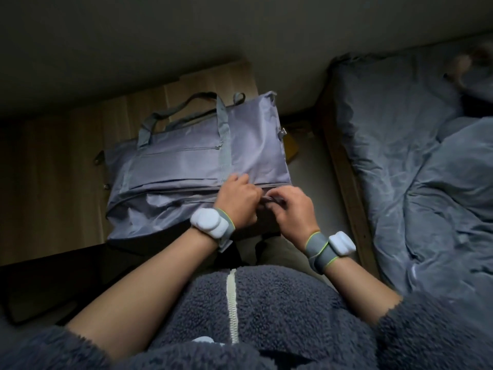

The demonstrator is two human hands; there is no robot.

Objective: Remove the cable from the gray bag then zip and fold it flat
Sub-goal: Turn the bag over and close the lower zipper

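The gray bag (pixel 186 156) lies flat on a wooden table (pixel 66 145), handles pointing away from me. A zipper line runs across its lower part. My left hand (pixel 237 201) presses on the fabric at that zipper line, near the bag's right end. Touching it on the right, my right hand (pixel 290 212) pinches a small dark zipper pull (pixel 269 200) between its fingers. No cable is in view. Both wrists carry gray bands with white devices.
A bed with gray bedding (pixel 416 169) and a wooden frame (pixel 344 182) stands to the right. A narrow strip of floor (pixel 306 161) separates table and bed. A yellow object (pixel 290 149) peeks out behind the bag's right edge. The room is dim.
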